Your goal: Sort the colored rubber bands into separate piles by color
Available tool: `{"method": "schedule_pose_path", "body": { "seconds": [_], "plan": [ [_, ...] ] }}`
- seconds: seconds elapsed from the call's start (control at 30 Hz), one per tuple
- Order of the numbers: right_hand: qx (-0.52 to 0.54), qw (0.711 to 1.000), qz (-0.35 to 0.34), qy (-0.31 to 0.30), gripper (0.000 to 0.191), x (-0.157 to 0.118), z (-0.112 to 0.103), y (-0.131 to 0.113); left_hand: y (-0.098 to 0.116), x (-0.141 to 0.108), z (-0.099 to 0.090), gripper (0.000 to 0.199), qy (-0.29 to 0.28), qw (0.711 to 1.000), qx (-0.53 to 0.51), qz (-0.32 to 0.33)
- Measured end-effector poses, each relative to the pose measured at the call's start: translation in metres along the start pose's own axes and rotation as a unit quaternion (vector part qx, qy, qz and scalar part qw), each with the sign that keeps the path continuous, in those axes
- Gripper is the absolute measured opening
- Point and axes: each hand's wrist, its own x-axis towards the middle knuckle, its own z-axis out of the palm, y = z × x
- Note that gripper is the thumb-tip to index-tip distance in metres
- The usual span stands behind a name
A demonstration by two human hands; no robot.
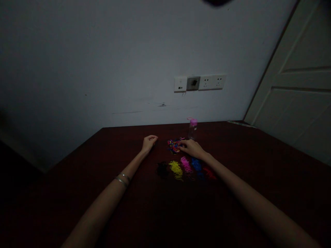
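Note:
A mixed pile of small colourful bands (172,146) lies on the dark red table (144,213). My right hand (191,148) is at the right side of this pile, its fingers bent and pressed together at the bands; what they pinch is too small to make out. Left of the pile, my left hand (150,142) rests on the table with its fingers curled closed; its contents are hidden. Nearer to me are separate heaps in a row: black (162,169), yellow (176,170), pink (186,164), blue (197,166) and red (209,173), the last beside my right forearm.
Behind my right hand stands a clear bottle (192,131) with a pink lid and loop. The wall (124,69) with its socket panels (212,82) rises at the table's back edge. A white door (300,96) is at the right.

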Motion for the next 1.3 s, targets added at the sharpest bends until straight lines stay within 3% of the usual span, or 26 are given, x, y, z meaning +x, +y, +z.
{"method": "schedule_pose_path", "body": {
  "seconds": [0.27, 0.63, 0.87, 1.07, 1.3],
  "plan": [
    [0.023, 1.0, 0.006, 0.016, 0.022, 0.002, -0.008, 0.002, 0.001, -0.001, 0.0, 0.027, 0.001, 1.0, -0.003, 0.002],
    [0.08, 0.996, -0.013, 0.038, 0.028, 0.0, -0.036, 0.001, 0.001, -0.001, -0.002, 0.029, 0.0, 1.0, -0.007, -0.007],
    [0.077, 0.997, 0.0, -0.008, 0.025, -0.029, -0.052, 0.013, 0.006, -0.004, -0.001, 0.027, -0.006, 1.0, -0.01, -0.006],
    [0.116, 0.992, 0.021, -0.044, 0.028, -0.061, -0.049, 0.023, 0.005, -0.004, 0.001, 0.027, -0.006, 1.0, -0.006, -0.008],
    [0.097, 0.989, 0.02, -0.106, 0.023, -0.07, -0.047, 0.022, 0.004, -0.003, 0.0, 0.024, -0.007, 1.0, 0.006, -0.003]
  ]
}}
